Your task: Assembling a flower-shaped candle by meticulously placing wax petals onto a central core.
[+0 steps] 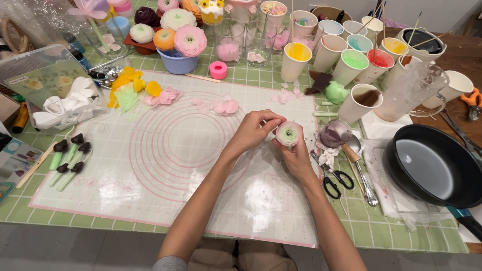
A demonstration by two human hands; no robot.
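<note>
Both forearms extended far, converging mid-scene. Left hand (252,131) fingers curled, pinching; right hand (297,156) cupped upward, fingers closed.

A table (401,236) covered with a green checked cloth (251,75) fills the view; bare brown wood shows at its far right corner, grey floor (75,248) along the near edge.

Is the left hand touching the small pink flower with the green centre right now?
Touching. The head view shows the left hand with its fingertips pressed on the pink flower's rim, while the right hand cups it from below.
</note>
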